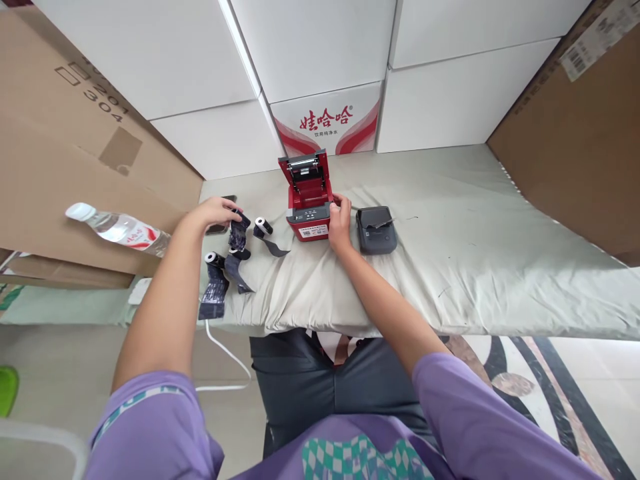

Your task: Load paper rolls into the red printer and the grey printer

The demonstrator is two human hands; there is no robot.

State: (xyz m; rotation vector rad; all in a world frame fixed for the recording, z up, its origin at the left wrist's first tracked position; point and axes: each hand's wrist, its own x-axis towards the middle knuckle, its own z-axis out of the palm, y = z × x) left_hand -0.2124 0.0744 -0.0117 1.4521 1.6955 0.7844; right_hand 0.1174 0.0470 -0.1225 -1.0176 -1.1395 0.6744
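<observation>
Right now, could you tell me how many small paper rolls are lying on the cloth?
3 clearly visible: one roll just left of the red printer, one near the front edge, and one between them. The left hand holds a dark strip that may hide another.

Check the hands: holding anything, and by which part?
Left hand pinches a dark paper roll at its top end. Right hand steadies the red printer by its right side.
</observation>
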